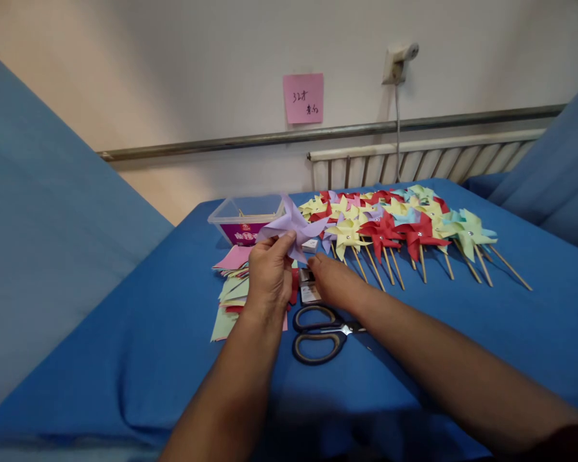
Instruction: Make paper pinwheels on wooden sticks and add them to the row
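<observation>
A purple paper pinwheel (291,224) is pinched in my left hand (272,269), its folded blades spread above the thumb. My right hand (334,279) reaches down beside a small box (310,293), its fingers drawn together. Whatever those fingertips hold, if anything, is hidden. Just below the box lie dark-handled scissors (320,333), the blade end running under my right forearm. A stack of coloured paper sheets (231,289), pink, green and red, sits left of my left wrist and is partly covered by it.
Behind my left hand stands a clear plastic box (221,212) with a purple label. Many finished pinwheels on sticks (383,234) are heaped at the back right of the blue-covered table (173,359). A pipe (250,142) and a radiator (428,157) run along the wall.
</observation>
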`<state>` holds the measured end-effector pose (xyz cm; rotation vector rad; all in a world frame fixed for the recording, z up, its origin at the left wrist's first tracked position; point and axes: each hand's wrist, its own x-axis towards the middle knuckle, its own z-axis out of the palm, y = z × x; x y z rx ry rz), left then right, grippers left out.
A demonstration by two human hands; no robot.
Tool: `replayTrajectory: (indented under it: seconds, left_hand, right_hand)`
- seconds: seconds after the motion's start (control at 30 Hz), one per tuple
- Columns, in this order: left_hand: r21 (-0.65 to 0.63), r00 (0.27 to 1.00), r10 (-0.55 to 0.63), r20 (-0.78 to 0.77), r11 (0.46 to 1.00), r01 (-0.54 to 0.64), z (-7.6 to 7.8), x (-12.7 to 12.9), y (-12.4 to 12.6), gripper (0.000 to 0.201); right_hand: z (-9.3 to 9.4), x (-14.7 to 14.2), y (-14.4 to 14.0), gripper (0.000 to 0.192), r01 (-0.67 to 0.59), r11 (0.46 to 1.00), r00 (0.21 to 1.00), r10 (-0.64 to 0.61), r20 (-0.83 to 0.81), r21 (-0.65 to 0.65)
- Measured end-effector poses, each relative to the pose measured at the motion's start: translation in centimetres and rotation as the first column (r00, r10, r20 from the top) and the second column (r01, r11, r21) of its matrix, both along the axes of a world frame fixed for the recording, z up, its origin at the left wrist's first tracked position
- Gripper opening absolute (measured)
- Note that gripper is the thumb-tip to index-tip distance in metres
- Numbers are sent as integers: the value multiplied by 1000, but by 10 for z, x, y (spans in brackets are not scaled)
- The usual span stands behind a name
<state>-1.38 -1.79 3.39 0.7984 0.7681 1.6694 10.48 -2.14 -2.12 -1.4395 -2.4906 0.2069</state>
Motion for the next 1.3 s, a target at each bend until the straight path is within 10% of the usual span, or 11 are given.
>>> replayTrajectory:
  seconds: [0.5, 1.0, 1.3]
  left_hand:
    - [-12, 1000, 4, -11, 1000, -4, 2, 2, -2, 20]
    - [-30, 1000, -14, -11, 999, 14, 3, 3, -4, 22]
    - [-35, 1000, -13, 3, 999, 13, 3, 4, -5, 20]
  right_hand:
    - [4, 3, 3, 26, 77, 997, 997, -77, -9, -29]
    - [-15, 5, 32, 18, 260, 961, 854, -276, -440, -99]
    - [-19, 11, 30, 23, 71, 997, 951, -66, -302, 6]
